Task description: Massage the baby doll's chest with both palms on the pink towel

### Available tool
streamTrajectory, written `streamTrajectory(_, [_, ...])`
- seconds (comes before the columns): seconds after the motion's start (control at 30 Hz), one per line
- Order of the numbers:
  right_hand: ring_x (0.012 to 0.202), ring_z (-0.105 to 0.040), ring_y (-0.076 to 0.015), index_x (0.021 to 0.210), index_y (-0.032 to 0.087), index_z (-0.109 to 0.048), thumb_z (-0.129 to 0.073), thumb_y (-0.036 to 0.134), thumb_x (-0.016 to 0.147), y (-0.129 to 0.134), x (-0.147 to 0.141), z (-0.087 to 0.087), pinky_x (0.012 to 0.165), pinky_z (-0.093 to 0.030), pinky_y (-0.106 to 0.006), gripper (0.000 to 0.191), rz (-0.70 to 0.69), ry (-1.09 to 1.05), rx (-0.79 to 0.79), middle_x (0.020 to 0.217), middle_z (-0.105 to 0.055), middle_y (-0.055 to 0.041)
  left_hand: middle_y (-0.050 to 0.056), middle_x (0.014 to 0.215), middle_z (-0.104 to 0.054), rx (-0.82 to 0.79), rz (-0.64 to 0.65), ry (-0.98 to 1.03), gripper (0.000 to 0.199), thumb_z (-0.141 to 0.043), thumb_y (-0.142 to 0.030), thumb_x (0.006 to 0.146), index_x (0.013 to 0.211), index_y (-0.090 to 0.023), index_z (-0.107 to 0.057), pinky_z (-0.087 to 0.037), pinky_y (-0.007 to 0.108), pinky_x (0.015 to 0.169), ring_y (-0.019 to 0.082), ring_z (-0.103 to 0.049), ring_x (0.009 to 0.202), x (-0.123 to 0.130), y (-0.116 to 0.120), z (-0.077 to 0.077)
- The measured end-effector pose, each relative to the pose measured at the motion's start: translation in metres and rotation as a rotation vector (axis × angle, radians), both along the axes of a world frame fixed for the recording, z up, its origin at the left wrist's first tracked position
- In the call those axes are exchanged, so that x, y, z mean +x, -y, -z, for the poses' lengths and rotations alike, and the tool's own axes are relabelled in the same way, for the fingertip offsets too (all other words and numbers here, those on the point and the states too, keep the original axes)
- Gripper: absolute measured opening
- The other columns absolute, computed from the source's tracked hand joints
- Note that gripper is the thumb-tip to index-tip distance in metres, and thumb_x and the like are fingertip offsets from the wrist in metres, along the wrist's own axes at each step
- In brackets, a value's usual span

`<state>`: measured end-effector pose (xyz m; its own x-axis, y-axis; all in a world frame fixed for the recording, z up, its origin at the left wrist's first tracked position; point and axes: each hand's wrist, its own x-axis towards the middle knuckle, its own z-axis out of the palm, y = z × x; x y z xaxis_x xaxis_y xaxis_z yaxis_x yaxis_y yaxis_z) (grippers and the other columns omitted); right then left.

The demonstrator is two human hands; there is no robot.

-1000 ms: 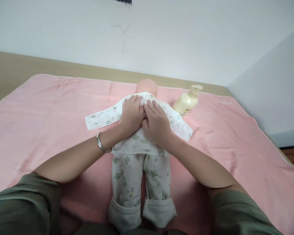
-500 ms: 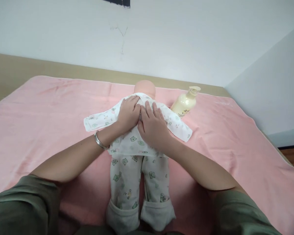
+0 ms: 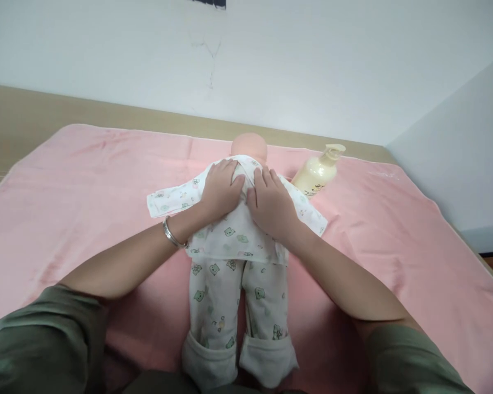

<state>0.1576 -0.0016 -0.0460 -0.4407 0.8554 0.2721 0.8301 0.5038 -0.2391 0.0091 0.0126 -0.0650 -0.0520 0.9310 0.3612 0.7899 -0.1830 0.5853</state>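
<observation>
A baby doll [image 3: 250, 146] lies stretched out, its bald head away from me. It wears a white printed top [image 3: 234, 238] and matching trousers [image 3: 216, 284] with folded cuffs. My left hand [image 3: 224, 189] rests open on the left part of the top's chest area, below the collar. On the right part, my right hand [image 3: 272, 205] lies open, fingers pointing toward the doll's head. A small gap of cloth shows between the two hands. The sleeves spread out to both sides.
A pink blanket [image 3: 98, 180] lies under the doll on a wooden surface [image 3: 33, 109]. A pale yellow pump bottle [image 3: 318, 172] leans beside the doll's right-hand sleeve. Behind stands a white wall [image 3: 291, 65].
My hands have moved apart, the right one outward to the right, leaving more cloth visible between them. The whole view has shifted slightly.
</observation>
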Motion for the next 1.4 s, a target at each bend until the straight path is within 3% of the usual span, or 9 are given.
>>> streamTrajectory(0.1, [0.154, -0.034, -0.0394, 0.151, -0.004, -0.042, -0.033, 0.029, 0.101, 0.015, -0.001, -0.001, 0.125, -0.035, -0.06, 0.061, -0.062, 0.016, 0.036, 0.158, -0.042, -0.0285, 0.018, 0.134, -0.066, -0.002, -0.011, -0.034, 0.046, -0.034, -0.029, 0.094, 0.124, -0.01, -0.063, -0.041, 0.051, 0.119, 0.031, -0.058, 0.128, -0.005, -0.007, -0.002])
streamTrajectory(0.2, [0.153, -0.037, -0.0352, 0.15, -0.001, -0.044, -0.03, 0.027, 0.1, 0.001, 0.003, -0.002, 0.126, -0.036, -0.058, 0.059, -0.088, -0.005, 0.0, 0.157, -0.045, -0.0249, 0.021, 0.13, -0.066, 0.014, -0.003, -0.113, 0.046, -0.029, -0.026, 0.097, 0.121, -0.007, -0.063, -0.042, 0.054, 0.117, 0.034, -0.058, 0.128, 0.003, 0.005, -0.005])
streamTrajectory(0.4, [0.156, -0.029, -0.039, 0.152, -0.008, -0.037, -0.027, 0.035, 0.103, -0.04, 0.008, -0.001, 0.13, -0.026, -0.057, 0.066, 0.052, -0.005, -0.122, 0.161, -0.036, -0.0283, 0.019, 0.157, -0.047, 0.028, 0.084, -0.188, 0.052, -0.032, -0.025, 0.1, 0.143, -0.004, -0.051, -0.029, 0.053, 0.128, 0.034, -0.037, 0.152, 0.019, 0.038, -0.011])
streamTrajectory(0.5, [0.151, -0.038, -0.0394, 0.148, -0.009, -0.041, -0.025, 0.033, 0.103, -0.028, 0.006, -0.001, 0.128, -0.03, -0.059, 0.063, 0.017, 0.031, -0.037, 0.156, -0.043, -0.03, 0.018, 0.152, -0.053, -0.066, 0.102, -0.177, 0.048, -0.034, -0.022, 0.096, 0.134, -0.005, -0.057, -0.033, 0.052, 0.127, 0.034, -0.041, 0.148, 0.014, 0.034, -0.022])
streamTrajectory(0.6, [0.148, -0.043, -0.0398, 0.146, -0.008, -0.045, -0.028, 0.031, 0.103, -0.002, 0.005, -0.004, 0.125, -0.036, -0.058, 0.061, -0.018, 0.057, 0.045, 0.152, -0.048, -0.0305, 0.017, 0.125, -0.066, -0.134, 0.094, -0.179, 0.036, -0.034, -0.021, 0.093, 0.111, -0.011, -0.064, -0.045, 0.05, 0.115, 0.032, -0.057, 0.127, 0.004, 0.018, -0.028])
streamTrajectory(0.73, [0.149, -0.043, -0.0378, 0.147, -0.005, -0.046, -0.029, 0.027, 0.101, 0.012, 0.005, -0.011, 0.122, -0.039, -0.06, 0.059, -0.093, 0.056, 0.01, 0.152, -0.049, -0.0293, 0.016, 0.113, -0.068, -0.099, 0.014, -0.187, 0.036, -0.03, -0.028, 0.096, 0.106, -0.013, -0.062, -0.048, 0.051, 0.106, 0.031, -0.06, 0.112, -0.003, 0.0, -0.018])
streamTrajectory(0.93, [0.152, -0.036, -0.0355, 0.143, -0.002, -0.051, -0.03, 0.03, 0.1, -0.027, 0.001, -0.005, 0.128, -0.033, -0.057, 0.057, -0.042, -0.084, -0.068, 0.155, -0.048, -0.0234, 0.014, 0.146, -0.059, -0.046, -0.04, -0.088, 0.054, -0.027, -0.033, 0.098, 0.136, -0.009, -0.057, -0.035, 0.047, 0.123, 0.028, -0.051, 0.138, 0.0, 0.0, 0.0])
streamTrajectory(1.03, [0.155, -0.031, -0.0364, 0.15, -0.004, -0.042, -0.034, 0.032, 0.099, -0.035, 0.0, 0.003, 0.13, -0.028, -0.056, 0.063, 0.024, -0.11, -0.062, 0.16, -0.041, -0.0232, 0.015, 0.148, -0.058, -0.05, -0.05, -0.058, 0.057, -0.029, -0.034, 0.097, 0.139, -0.007, -0.057, -0.032, 0.047, 0.126, 0.028, -0.049, 0.141, 0.002, 0.001, 0.001])
streamTrajectory(1.4, [0.149, -0.042, -0.0353, 0.144, 0.0, -0.05, -0.037, 0.032, 0.098, -0.035, 0.005, 0.003, 0.127, -0.032, -0.055, 0.058, -0.009, -0.1, -0.012, 0.154, -0.049, -0.0224, 0.017, 0.146, -0.059, -0.008, -0.045, -0.146, 0.056, -0.029, -0.028, 0.097, 0.14, -0.004, -0.056, -0.036, 0.051, 0.124, 0.032, -0.052, 0.139, 0.006, 0.01, -0.002])
